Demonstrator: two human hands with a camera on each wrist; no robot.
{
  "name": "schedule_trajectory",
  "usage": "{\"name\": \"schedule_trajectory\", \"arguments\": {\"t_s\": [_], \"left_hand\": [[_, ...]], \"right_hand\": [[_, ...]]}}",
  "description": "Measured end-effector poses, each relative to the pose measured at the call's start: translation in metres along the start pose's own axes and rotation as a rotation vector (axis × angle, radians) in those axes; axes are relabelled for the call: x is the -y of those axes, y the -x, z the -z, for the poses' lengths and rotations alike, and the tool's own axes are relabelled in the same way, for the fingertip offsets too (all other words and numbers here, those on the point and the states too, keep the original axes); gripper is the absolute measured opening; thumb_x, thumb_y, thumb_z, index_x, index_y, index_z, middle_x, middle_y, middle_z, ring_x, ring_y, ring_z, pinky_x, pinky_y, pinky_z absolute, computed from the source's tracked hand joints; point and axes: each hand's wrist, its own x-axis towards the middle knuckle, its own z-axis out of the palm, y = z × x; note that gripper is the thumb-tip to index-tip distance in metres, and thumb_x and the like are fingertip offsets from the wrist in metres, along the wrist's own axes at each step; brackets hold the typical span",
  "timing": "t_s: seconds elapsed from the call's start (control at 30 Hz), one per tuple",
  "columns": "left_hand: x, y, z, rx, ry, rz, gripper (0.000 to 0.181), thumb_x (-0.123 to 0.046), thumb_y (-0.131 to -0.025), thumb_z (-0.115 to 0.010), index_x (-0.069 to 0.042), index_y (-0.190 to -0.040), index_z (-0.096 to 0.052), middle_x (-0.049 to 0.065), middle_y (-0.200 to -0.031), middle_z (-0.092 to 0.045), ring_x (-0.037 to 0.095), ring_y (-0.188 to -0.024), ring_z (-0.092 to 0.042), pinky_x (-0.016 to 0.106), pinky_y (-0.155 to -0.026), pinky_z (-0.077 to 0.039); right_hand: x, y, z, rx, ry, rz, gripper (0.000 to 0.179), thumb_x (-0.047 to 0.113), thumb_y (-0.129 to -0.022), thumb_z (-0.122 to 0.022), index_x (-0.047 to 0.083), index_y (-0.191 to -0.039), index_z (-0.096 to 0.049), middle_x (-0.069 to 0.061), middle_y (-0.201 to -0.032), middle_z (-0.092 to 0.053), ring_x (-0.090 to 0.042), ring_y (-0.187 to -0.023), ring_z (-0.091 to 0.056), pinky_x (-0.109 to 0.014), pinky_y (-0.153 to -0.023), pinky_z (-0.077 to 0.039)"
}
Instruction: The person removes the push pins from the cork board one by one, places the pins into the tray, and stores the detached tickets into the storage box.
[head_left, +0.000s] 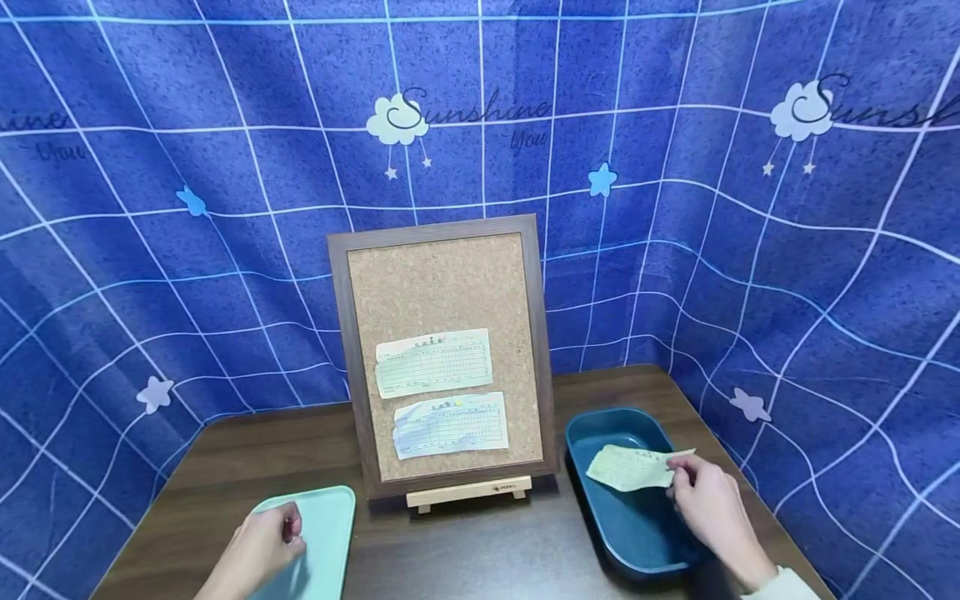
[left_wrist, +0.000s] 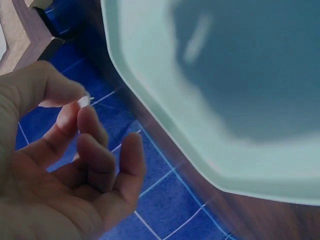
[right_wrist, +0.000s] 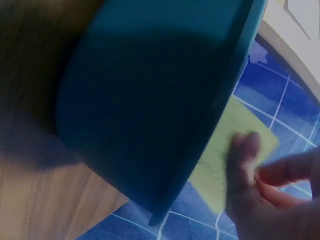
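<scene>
My left hand point(head_left: 258, 543) is above the mint-green tray point(head_left: 330, 525), with thumb and fingertip pinching a small white pushpin point(left_wrist: 84, 101); a short thin point juts from it in the left wrist view. Over the dark blue tray point(head_left: 637, 533), my right hand point(head_left: 711, 500) holds a pale yellow-green paper slip point(head_left: 628, 468) by its right end. Between the hands stands a framed cork board point(head_left: 435, 287). Two printed slips, a greenish one point(head_left: 435, 365) above a bluish one point(head_left: 452, 427), are on its lower half.
A light wooden stand point(head_left: 468, 493) supports the board on the dark wooden table point(head_left: 465, 554). Behind and to both sides hangs a blue curtain point(head_left: 480, 179) with white grid lines, clouds and stars.
</scene>
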Motion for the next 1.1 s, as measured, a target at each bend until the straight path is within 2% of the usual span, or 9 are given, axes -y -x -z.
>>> {"name": "schedule_trajectory", "arguments": {"t_s": [0.13,0.27,0.37,0.57,0.7,0.83,0.97,1.1], "left_hand": [[0.004,0.001,-0.004,0.032,-0.010,0.000,0.024,-0.006,-0.061,-0.068,-0.017,-0.066,-0.047,-0.008,-0.059,-0.041,0.009,-0.054,-0.039,0.028,-0.049,-0.032],[0.006,0.003,-0.006,0.022,-0.005,-0.028,0.025,-0.004,-0.059,-0.067,-0.017,-0.064,-0.046,-0.010,-0.057,-0.040,0.008,-0.053,-0.038,0.026,-0.050,-0.032],[0.007,0.004,-0.010,0.027,-0.003,-0.057,0.027,-0.003,-0.059,-0.067,-0.018,-0.062,-0.046,-0.012,-0.055,-0.040,0.005,-0.052,-0.038,0.024,-0.051,-0.033],[0.010,0.008,-0.019,0.064,-0.005,-0.053,0.027,-0.002,-0.060,-0.066,-0.019,-0.060,-0.045,-0.013,-0.054,-0.039,0.004,-0.050,-0.036,0.023,-0.048,-0.031],[0.012,0.008,-0.022,0.056,-0.013,-0.041,0.026,-0.002,-0.060,-0.065,-0.019,-0.058,-0.046,-0.012,-0.053,-0.039,0.004,-0.049,-0.036,0.023,-0.048,-0.031],[0.014,0.008,-0.023,0.046,-0.010,-0.055,0.026,-0.001,-0.060,-0.066,-0.019,-0.058,-0.046,-0.012,-0.053,-0.039,0.004,-0.049,-0.036,0.023,-0.048,-0.032],[0.015,0.008,-0.019,0.060,-0.004,-0.039,0.026,-0.002,-0.060,-0.067,-0.018,-0.060,-0.046,-0.011,-0.054,-0.040,0.005,-0.050,-0.036,0.023,-0.048,-0.031],[0.011,0.002,-0.012,0.066,0.004,-0.019,0.025,-0.004,-0.063,-0.068,-0.018,-0.064,-0.048,-0.011,-0.056,-0.041,0.005,-0.051,-0.038,0.024,-0.050,-0.033]], "right_hand": [[0.000,0.005,-0.003,0.145,0.061,0.014,0.024,0.003,-0.086,-0.051,-0.006,-0.104,-0.065,0.000,-0.066,-0.062,-0.012,-0.056,-0.054,-0.030,-0.050,-0.040],[0.000,0.009,-0.007,0.211,0.078,0.019,0.019,0.003,-0.083,-0.058,-0.005,-0.098,-0.067,-0.001,-0.068,-0.063,-0.012,-0.056,-0.056,-0.030,-0.051,-0.042],[0.002,0.011,-0.009,0.249,0.062,-0.013,0.016,0.004,-0.082,-0.061,-0.004,-0.093,-0.068,-0.003,-0.071,-0.064,-0.012,-0.055,-0.058,-0.029,-0.051,-0.045],[0.006,0.018,-0.012,0.268,0.119,-0.007,0.006,0.010,-0.078,-0.066,0.006,-0.083,-0.069,0.004,-0.061,-0.060,-0.010,-0.053,-0.056,-0.034,-0.058,-0.046],[0.009,0.022,-0.014,0.282,0.131,-0.014,0.003,0.014,-0.077,-0.070,0.013,-0.079,-0.067,0.007,-0.048,-0.053,-0.010,-0.046,-0.052,-0.031,-0.054,-0.041],[0.013,0.025,-0.015,0.284,0.119,-0.016,0.006,0.014,-0.077,-0.072,0.015,-0.075,-0.066,0.007,-0.042,-0.049,-0.010,-0.039,-0.051,-0.029,-0.050,-0.037],[0.020,0.025,-0.014,0.301,0.096,-0.033,0.007,0.014,-0.077,-0.072,0.014,-0.077,-0.065,0.005,-0.044,-0.050,-0.011,-0.040,-0.052,-0.028,-0.049,-0.038],[0.026,0.022,-0.010,0.314,0.065,-0.024,0.005,0.012,-0.079,-0.070,0.012,-0.079,-0.065,0.003,-0.051,-0.055,-0.012,-0.042,-0.054,-0.028,-0.049,-0.040]]}}
